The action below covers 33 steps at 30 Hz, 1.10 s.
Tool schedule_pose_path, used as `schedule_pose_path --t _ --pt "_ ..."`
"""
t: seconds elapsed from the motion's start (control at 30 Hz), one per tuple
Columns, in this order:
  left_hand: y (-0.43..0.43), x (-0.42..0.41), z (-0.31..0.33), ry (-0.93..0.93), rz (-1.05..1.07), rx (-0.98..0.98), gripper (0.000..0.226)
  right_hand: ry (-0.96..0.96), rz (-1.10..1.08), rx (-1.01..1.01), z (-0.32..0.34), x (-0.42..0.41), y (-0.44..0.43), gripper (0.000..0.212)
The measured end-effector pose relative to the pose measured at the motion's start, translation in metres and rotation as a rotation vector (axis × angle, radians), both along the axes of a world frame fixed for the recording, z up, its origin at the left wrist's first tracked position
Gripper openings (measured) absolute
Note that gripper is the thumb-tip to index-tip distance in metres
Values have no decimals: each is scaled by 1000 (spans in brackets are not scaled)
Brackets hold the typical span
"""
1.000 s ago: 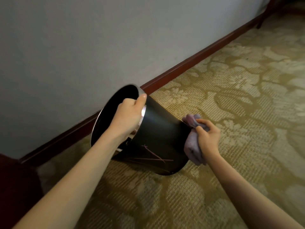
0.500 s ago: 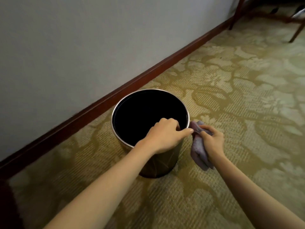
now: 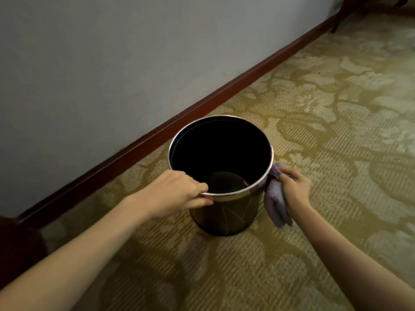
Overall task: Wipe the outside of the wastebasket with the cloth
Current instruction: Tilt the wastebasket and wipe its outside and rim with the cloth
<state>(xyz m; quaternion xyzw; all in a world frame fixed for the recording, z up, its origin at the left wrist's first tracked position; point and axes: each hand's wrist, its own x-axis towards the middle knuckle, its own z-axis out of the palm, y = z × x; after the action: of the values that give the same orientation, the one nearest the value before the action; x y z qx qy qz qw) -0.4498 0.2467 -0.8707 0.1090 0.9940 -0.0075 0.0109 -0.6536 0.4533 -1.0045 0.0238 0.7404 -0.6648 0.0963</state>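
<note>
— Left hand grips the near rim of the bin, fingers hooked over the metal edge. Is that enough to steady it?

— It looks so. The bin stands upright on the carpet, near the skirting but apart from it, so one firm hold at the rim should keep it from turning.

— And the right hand?

— It clutches the cloth, bunched, and presses it to the bin's right side just under the rim.

— So how should the person wipe well from there?

— Probably spread the cloth flatter under the palm, so more of it meets the wall, then draw it down toward the base in overlapping strokes. The left hand can turn the bin a little between strokes; the far side by the wall is hidden and likely needs that.
</note>
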Motion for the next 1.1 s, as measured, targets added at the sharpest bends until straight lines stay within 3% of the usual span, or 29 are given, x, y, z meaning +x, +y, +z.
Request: schedule_pose_path --t 0.3,0.57,0.77,0.87,1.1 --pt "-4 9 7 95 105 134 39 -33 35 -13 7 2 -11 20" --pt "-34 25 28 348 426 475 42 14 110 -35 30 16 -36 29" --pt "-70 50 32 473 724 578 49 40 180 -83 49 26 -65 32" --pt "-84 61 35 499 805 589 54 55 212 -76 56 28 -81 30" --pt "-80 69 38 445 780 466 53 64 262 -58 68 42 -107 29"
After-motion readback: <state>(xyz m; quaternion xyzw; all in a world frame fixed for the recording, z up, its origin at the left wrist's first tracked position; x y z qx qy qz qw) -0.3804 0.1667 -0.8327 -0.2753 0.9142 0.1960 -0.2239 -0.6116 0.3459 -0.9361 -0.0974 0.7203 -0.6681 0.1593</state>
